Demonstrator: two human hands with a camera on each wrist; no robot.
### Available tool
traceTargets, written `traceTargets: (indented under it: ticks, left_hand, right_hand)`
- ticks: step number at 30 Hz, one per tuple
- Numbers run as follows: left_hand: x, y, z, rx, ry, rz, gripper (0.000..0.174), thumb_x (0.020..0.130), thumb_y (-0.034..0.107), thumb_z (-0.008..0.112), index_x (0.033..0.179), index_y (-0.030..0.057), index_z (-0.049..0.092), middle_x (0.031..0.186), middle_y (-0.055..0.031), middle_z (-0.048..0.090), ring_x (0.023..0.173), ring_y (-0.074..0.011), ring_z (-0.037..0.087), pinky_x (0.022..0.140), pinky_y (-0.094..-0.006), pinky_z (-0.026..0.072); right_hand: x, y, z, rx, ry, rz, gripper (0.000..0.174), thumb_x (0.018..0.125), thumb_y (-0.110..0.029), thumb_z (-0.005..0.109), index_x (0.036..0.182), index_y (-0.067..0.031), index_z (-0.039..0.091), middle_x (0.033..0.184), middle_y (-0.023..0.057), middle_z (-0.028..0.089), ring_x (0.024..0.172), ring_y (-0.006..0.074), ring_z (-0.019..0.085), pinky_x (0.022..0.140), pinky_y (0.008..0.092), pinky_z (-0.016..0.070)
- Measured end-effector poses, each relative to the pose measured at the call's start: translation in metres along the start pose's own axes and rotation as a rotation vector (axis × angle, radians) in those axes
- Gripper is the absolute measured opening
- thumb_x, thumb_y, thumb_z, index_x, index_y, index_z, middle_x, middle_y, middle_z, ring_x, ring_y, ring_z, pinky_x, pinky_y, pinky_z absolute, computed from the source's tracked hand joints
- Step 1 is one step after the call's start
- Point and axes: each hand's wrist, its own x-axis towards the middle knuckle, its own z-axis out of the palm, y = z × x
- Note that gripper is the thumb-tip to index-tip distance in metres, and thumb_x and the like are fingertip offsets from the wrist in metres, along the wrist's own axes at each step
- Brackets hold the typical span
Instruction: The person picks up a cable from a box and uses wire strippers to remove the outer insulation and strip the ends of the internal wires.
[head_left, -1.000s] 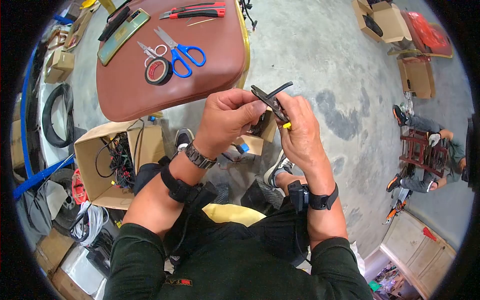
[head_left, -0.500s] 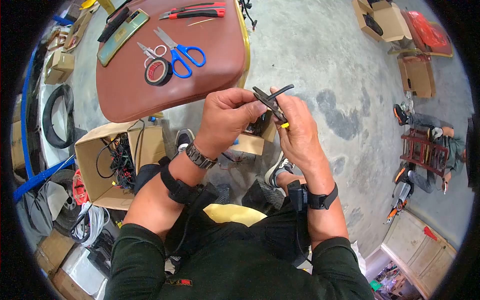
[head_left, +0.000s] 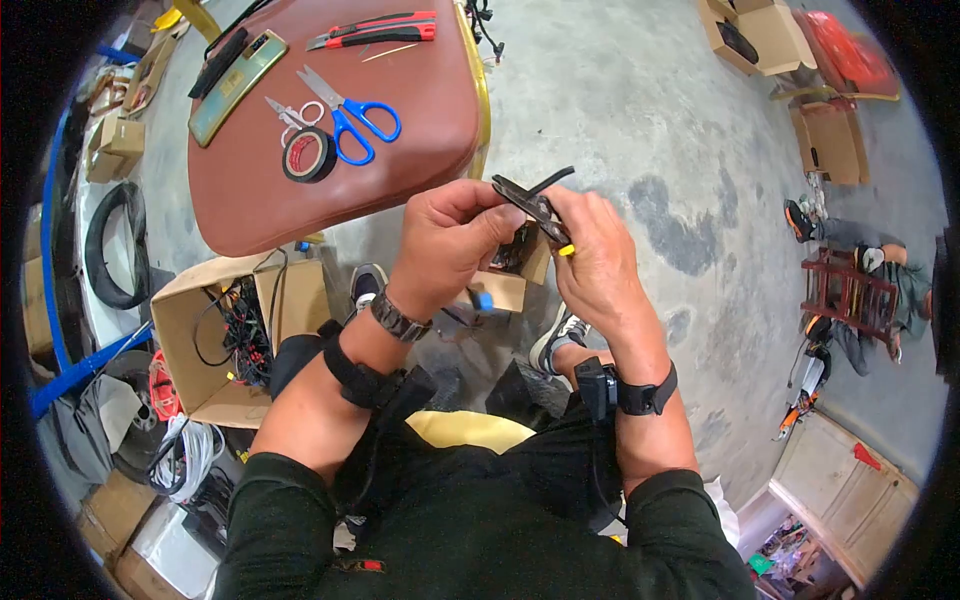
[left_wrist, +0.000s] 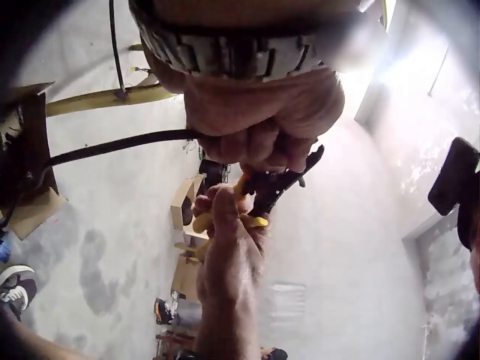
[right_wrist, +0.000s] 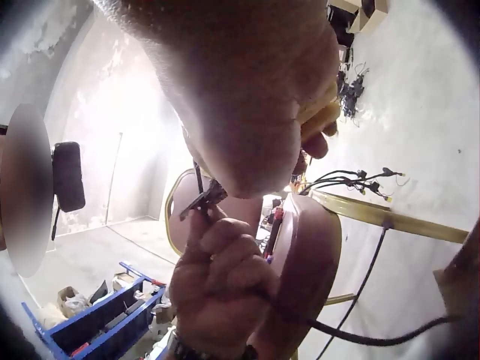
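My right hand (head_left: pixel 603 260) grips dark-jawed wire strippers (head_left: pixel 528 203) with yellow handles (left_wrist: pixel 255 221), held up in front of my body. In the left wrist view the handles spread apart within its fingers. My left hand (head_left: pixel 450 245) pinches a black cable (left_wrist: pixel 120 145) right beside the tool's jaws, its other fingers curled. The cable's short end (head_left: pixel 553 179) sticks out past the jaws on the far side. The rest of the cable trails down from my left fist in both wrist views. My fingers partly hide where the jaws meet the cable.
A brown padded chair seat (head_left: pixel 330 205) ahead bears blue-handled scissors (head_left: pixel 350 118), small scissors, black tape (head_left: pixel 308 155), a phone (head_left: pixel 238 88) and red-black cutters (head_left: pixel 375 30). A carton of tangled wires (head_left: pixel 200 370) stands at left. Another person (head_left: pixel 905 290) sits at far right.
My hands keep nearly the same pose, with the wire strippers and cable shifted only slightly. The whole view has moved a little, so the chair seat appears lower and further left.
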Motion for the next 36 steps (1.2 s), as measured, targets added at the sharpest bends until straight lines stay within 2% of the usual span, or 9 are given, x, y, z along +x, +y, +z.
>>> traceTargets:
  ticks: [3,7,10,14,15,18,22,30,36]
  left_hand:
    - [0.0,-0.003,0.003,0.221,0.148,0.053,0.009,0.09,0.005,0.068,0.096,-0.0027,0.069,0.078,-0.002,0.067,0.064,-0.0033,0.055,0.055,-0.0201,0.0438]
    - [-0.001,-0.007,0.003,0.277,0.172,0.132,0.011,0.092,0.007,0.068,0.098,-0.0006,0.069,0.074,0.0037,0.06,0.058,-0.0025,0.046,0.05,-0.0193,0.0332]
    - [-0.006,0.002,0.002,0.198,0.122,0.075,0.013,0.091,0.006,0.069,0.099,-0.0042,0.07,0.087,-0.0016,0.069,0.078,-0.0059,0.061,0.071,-0.0223,0.051]
    - [-0.01,0.006,-0.005,0.059,0.005,-0.004,0.013,0.092,0.007,0.069,0.1,-0.0034,0.069,0.08,-0.0004,0.066,0.069,-0.0033,0.055,0.058,-0.0201,0.0422]
    - [-0.01,0.005,-0.003,0.073,0.016,0.016,0.012,0.092,0.007,0.068,0.1,-0.0026,0.068,0.077,-0.0005,0.063,0.063,-0.0037,0.051,0.053,-0.0194,0.0358]
    - [-0.008,0.003,-0.002,-0.077,-0.051,-0.032,0.013,0.092,0.007,0.065,0.102,-0.0025,0.065,0.076,-0.0066,0.062,0.053,-0.0073,0.045,0.046,-0.0214,0.0315]
    - [-0.004,0.002,-0.01,-0.172,-0.134,-0.084,0.018,0.092,0.013,0.067,0.102,-0.0016,0.065,0.077,-0.0074,0.061,0.053,-0.0082,0.045,0.045,-0.0222,0.0323]
    - [0.009,-0.007,-0.003,0.137,0.029,0.089,0.012,0.096,0.013,0.064,0.098,0.0009,0.066,0.073,-0.0023,0.06,0.054,-0.0079,0.045,0.048,-0.0218,0.0353]
    - [0.019,-0.014,-0.001,0.191,0.079,0.088,0.011,0.095,0.012,0.065,0.097,0.0011,0.067,0.072,-0.0013,0.059,0.054,-0.007,0.045,0.048,-0.0216,0.0349]
  right_hand:
    - [0.0,0.005,0.011,0.004,0.002,0.012,0.045,0.075,0.004,0.056,0.118,-0.0112,0.056,0.089,0.0131,0.056,0.089,0.0353,0.055,0.078,0.0451,0.0442]
    - [-0.002,0.003,0.022,0.035,0.022,0.0,0.049,0.073,0.006,0.059,0.119,-0.011,0.055,0.09,0.0128,0.056,0.09,0.0353,0.056,0.078,0.0447,0.0446]
    - [-0.002,0.002,0.021,0.096,0.05,-0.046,0.054,0.07,0.008,0.06,0.12,-0.0117,0.056,0.093,0.0115,0.058,0.092,0.035,0.058,0.081,0.0437,0.0451]
    - [0.003,0.016,0.024,0.159,0.14,-0.128,0.06,0.066,0.011,0.061,0.121,-0.0121,0.057,0.098,0.0092,0.061,0.095,0.0338,0.059,0.082,0.0428,0.0458]
    - [0.004,0.014,0.023,0.164,0.178,-0.146,0.06,0.065,0.011,0.061,0.121,-0.0122,0.058,0.101,0.0083,0.062,0.096,0.0331,0.059,0.082,0.0432,0.0464]
    - [0.009,0.019,0.026,0.17,0.253,-0.237,0.063,0.067,0.009,0.064,0.125,-0.0136,0.058,0.097,0.0083,0.061,0.093,0.0322,0.059,0.08,0.042,0.0454]
    - [0.008,0.022,0.024,0.135,0.172,-0.175,0.056,0.07,0.008,0.062,0.121,-0.0149,0.06,0.092,0.0094,0.059,0.088,0.0336,0.058,0.078,0.0436,0.046]
    - [0.006,0.012,0.011,0.021,0.049,0.03,0.033,0.082,-0.006,0.057,0.114,-0.0129,0.06,0.088,0.015,0.057,0.084,0.0357,0.059,0.074,0.0462,0.0469]
    - [0.006,0.019,0.016,-0.018,0.034,0.068,0.038,0.083,-0.006,0.055,0.12,-0.0143,0.058,0.09,0.0144,0.058,0.085,0.0349,0.06,0.074,0.0462,0.0465]
